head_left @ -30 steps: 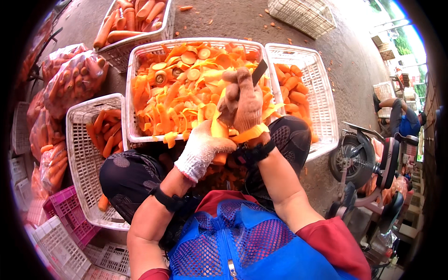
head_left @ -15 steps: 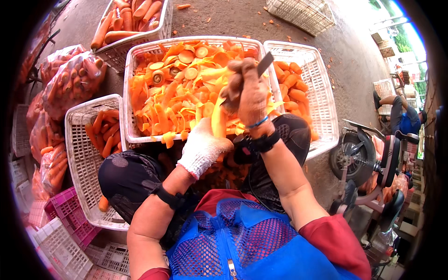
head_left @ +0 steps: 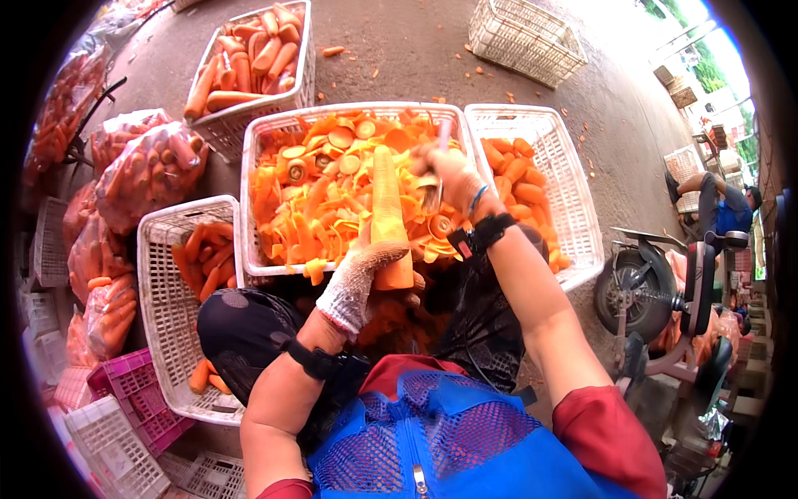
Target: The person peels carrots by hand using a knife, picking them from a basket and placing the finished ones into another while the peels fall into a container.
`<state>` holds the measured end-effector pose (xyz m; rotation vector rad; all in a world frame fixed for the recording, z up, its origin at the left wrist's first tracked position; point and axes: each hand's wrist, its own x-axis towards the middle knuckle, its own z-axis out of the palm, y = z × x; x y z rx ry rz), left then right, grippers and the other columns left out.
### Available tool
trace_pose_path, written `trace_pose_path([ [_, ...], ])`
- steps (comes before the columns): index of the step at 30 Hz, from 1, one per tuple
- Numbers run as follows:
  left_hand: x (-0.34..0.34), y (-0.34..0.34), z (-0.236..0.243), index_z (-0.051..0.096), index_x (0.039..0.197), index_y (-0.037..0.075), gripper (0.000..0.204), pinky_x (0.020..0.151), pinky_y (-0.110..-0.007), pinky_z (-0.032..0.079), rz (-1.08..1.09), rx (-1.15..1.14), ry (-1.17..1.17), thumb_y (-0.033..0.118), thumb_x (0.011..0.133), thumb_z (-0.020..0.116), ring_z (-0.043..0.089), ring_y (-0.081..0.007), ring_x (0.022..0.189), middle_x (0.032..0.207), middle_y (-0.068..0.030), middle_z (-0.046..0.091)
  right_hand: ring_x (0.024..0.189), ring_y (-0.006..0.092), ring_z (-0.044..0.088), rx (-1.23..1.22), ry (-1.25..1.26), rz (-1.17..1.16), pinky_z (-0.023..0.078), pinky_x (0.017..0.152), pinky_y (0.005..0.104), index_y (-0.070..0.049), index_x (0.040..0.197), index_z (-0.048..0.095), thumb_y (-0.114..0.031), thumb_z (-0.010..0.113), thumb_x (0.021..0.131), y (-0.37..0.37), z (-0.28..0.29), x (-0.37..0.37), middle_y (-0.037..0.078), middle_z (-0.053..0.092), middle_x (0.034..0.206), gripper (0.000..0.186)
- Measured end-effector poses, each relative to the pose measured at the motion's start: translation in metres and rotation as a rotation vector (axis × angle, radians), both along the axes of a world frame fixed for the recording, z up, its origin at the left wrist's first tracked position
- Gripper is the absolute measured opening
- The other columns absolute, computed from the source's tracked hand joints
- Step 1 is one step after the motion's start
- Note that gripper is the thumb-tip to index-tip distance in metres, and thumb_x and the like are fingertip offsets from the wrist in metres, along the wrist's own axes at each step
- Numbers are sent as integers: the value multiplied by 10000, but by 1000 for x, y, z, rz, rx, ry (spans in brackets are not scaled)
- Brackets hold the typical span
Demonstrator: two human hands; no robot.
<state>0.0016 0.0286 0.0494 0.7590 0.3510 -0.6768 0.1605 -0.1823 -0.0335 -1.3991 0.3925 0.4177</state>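
A thick carrot [head_left: 386, 195] stands nearly upright in front of me, its surface partly yellowish and partly bright orange. Around its lower end my left hand [head_left: 357, 270], in a whitish knitted glove, is closed. My right hand [head_left: 457, 176] grips a flat metal-bladed tool [head_left: 432, 198], blurred by motion, a little to the right of the carrot and apart from it. Both hands are over the near side of a white plastic crate [head_left: 247, 208] heaped with orange peelings [head_left: 320, 179] and round carrot slices.
Right of it, a white crate [head_left: 573, 200] holds peeled carrots [head_left: 519, 175]; another crate [head_left: 158, 333] with carrots stands left. Beyond is a crate of whole carrots [head_left: 266, 54]. Bagged carrots [head_left: 150, 179] line the left. A wheeled vehicle [head_left: 636, 287] and a seated person [head_left: 727, 208] are right.
My right hand has moved slightly right and down, away from the carrot. The carrot has tipped up to a more upright pose, showing more of its length. The view has shifted a little.
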Motion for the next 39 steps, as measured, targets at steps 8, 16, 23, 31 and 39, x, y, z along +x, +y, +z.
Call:
trace_pose_path([
  [8,1,12,8,550,1333,49,505,513,-317,546,52,-83,-181,268,907,710,712,-254,703,949,-113,703,646,191,659,-531,-584,432,507,587,367,-33,1116,701,-313,606,1070,2,117,-71,118,628,721,299],
  [16,-16,-29,61,579,1314,54,552,594,-272,547,-56,49,-332,260,821,716,681,-195,747,983,-86,678,810,447,692,-736,-1038,629,530,678,512,-65,1051,655,-215,651,1008,-39,131,-120,225,698,831,156],
  [23,3,-99,75,658,1099,24,442,681,-293,525,-418,547,-747,193,719,806,638,-141,736,877,-31,673,917,428,718,-1012,-702,480,572,757,488,-73,1166,714,-178,631,1013,-92,138,-171,232,733,951,204],
  [31,-1,-207,80,665,1119,5,458,825,-494,557,-661,1277,-1173,248,749,783,719,-450,982,961,-279,725,926,177,692,-679,-275,148,568,786,357,-23,1203,730,-211,702,974,-168,121,-209,119,767,1037,297],
  [39,-2,-257,64,655,1086,15,413,790,-470,569,-539,1220,-1285,239,768,794,745,-380,900,910,-238,730,511,102,518,-387,-199,116,383,426,276,-70,1202,666,-294,581,1046,-220,151,-221,2,590,733,286],
])
